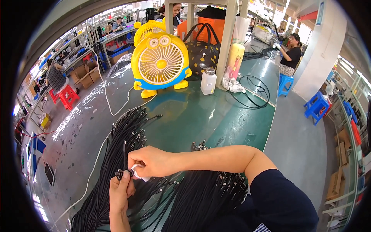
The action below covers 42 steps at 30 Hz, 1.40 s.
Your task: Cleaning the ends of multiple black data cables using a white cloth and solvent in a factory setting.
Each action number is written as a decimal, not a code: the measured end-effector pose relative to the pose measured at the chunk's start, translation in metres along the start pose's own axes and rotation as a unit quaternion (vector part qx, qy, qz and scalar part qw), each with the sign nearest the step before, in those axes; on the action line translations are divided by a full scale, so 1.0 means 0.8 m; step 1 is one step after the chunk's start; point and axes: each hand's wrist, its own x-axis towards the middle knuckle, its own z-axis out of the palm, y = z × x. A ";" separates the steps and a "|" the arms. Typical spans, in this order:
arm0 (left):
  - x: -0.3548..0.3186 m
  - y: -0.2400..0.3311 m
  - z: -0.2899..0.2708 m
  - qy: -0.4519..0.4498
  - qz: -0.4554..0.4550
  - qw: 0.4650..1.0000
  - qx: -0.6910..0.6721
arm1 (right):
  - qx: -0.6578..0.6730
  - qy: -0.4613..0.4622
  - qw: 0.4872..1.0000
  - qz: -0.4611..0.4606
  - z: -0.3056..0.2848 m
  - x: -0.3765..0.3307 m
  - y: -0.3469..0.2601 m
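My left hand (120, 192) pinches the plug ends of a few black cables (123, 174) near the lower middle of the view. My right hand (150, 162) reaches across from the right and holds a small white piece (138, 173) against those plug ends. Both hands hover over a large bundle of black cables (116, 154) that runs up the green worktable (216, 120). A second heap of black cables (208, 193) with metal plugs lies under my right forearm.
A yellow desk fan (160, 63) stands at the back of the table, its white cord (110, 104) trailing left. Beside it are a white bottle (208, 81), a dark dotted bag (203, 48) and looped black cable (251, 91). A seated person (290, 56) works at the far right by blue stools (317, 106).
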 end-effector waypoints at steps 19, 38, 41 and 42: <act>0.009 -0.015 0.015 0.076 0.201 0.945 0.247 | -0.014 0.015 1.000 0.011 0.000 0.000 0.028; 0.018 -0.004 0.021 0.107 0.064 0.977 0.174 | -0.066 0.005 0.997 0.033 -0.034 -0.060 0.026; 0.024 -0.012 0.025 0.091 0.053 0.976 0.189 | -0.133 0.094 0.986 0.046 -0.068 -0.074 0.052; 0.026 -0.018 0.021 0.081 0.054 0.975 0.199 | -0.128 0.132 0.983 0.029 -0.081 -0.075 0.063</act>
